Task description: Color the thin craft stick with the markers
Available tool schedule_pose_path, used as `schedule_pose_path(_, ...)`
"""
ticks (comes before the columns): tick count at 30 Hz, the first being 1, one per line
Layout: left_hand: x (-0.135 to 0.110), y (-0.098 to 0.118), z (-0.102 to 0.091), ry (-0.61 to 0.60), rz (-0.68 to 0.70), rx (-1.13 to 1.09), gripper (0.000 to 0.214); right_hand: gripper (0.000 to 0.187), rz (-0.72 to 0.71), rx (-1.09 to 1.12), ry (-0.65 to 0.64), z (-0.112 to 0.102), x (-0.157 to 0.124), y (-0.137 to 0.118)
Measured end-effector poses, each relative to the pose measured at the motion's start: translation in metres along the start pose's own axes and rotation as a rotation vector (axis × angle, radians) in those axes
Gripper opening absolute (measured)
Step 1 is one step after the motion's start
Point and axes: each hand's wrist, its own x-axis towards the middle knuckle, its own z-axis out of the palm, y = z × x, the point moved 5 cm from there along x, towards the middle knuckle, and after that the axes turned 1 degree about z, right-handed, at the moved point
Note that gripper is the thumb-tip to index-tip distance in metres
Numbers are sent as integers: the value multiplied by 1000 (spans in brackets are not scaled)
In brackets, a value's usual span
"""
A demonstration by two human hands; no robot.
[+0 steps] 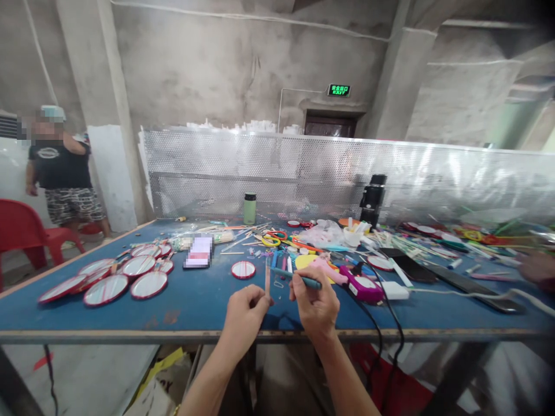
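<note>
Lower centre of frame: left hand (244, 309) is pinching an upright thin pale wooden stick (267, 279); right hand (315, 303) is gripping a slim teal pen-like tool (299, 279), fingers curled.

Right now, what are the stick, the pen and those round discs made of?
The stick, pinched in the left hand: probably wood, pale, matte, thin and flat. The pen, in the right hand: likely plastic, smooth teal barrel. The discs: red rims look plastic; faces shine pale like mirror or foil, too far to tell which.
</note>
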Motion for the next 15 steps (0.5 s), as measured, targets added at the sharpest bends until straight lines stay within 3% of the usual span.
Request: schedule_pose_path(15, 0, -1, -1, 2, 5, -3, 30, 2, -41, -36, -9, 0, 0, -5)
